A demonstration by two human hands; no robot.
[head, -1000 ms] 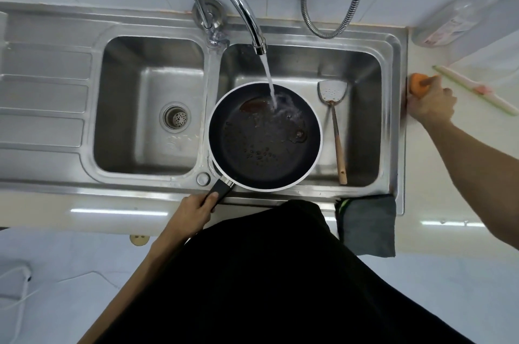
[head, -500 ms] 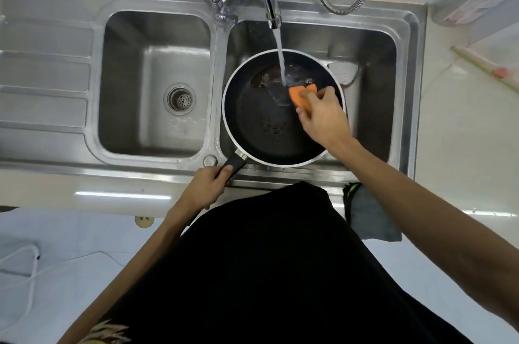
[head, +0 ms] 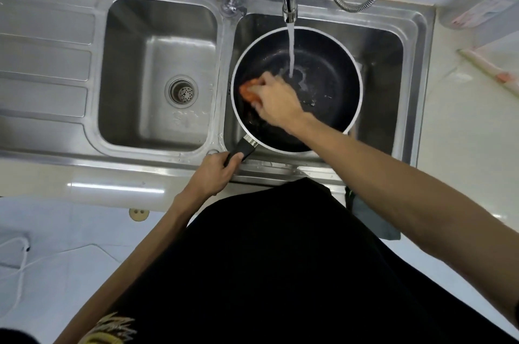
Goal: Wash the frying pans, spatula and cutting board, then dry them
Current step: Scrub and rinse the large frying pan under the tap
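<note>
A black frying pan [head: 325, 85] with a white rim sits in the right basin of the steel sink [head: 410, 34], under the running tap [head: 289, 11]. My left hand [head: 216, 173] grips the pan's black handle at the sink's front edge. My right hand [head: 276, 100] presses an orange sponge [head: 248, 91] against the pan's left inner side. Water falls into the middle of the pan. The spatula is almost wholly hidden behind the pan and my arm.
The left basin [head: 157, 74] with its drain lies beside the pan, and a ribbed draining board [head: 42, 57] is further left. A dark cloth [head: 373, 220] hangs over the counter's front edge. A clear bottle [head: 483, 4] and a flat pale item [head: 494, 68] are on the right counter.
My right hand took the orange sponge from the right counter, brought it into the pan, and has now slid it from the pan's far right to its left side.
</note>
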